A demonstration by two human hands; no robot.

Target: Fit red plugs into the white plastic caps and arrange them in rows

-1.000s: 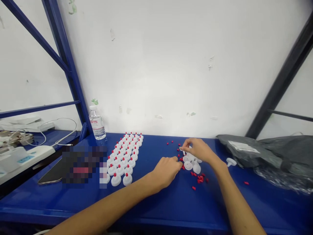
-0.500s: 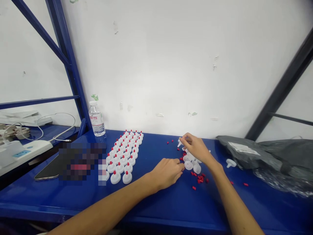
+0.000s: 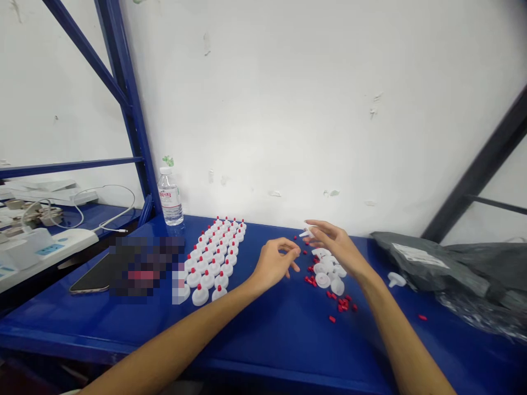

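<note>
My right hand is raised at the far side of the loose pile and grips a white nozzle cap, its narrow tip pointing left. To the left of it, my left hand is above the table with thumb and forefinger pinched together; what they hold, if anything, is too small to make out. Loose white nozzle caps lie in a pile below my right hand. Small red tip covers are scattered around that pile. Left of my hands, white nozzle caps with red tips stand upright in rows.
A water bottle stands by the wall at the back left of the blue table. A phone lies at the left, near a power strip. Grey plastic bags and one loose nozzle cap are at the right.
My left hand has lifted off the red tip covers and turned into a pinch. My right hand has drawn a white nozzle cap from the pile and raised it.
</note>
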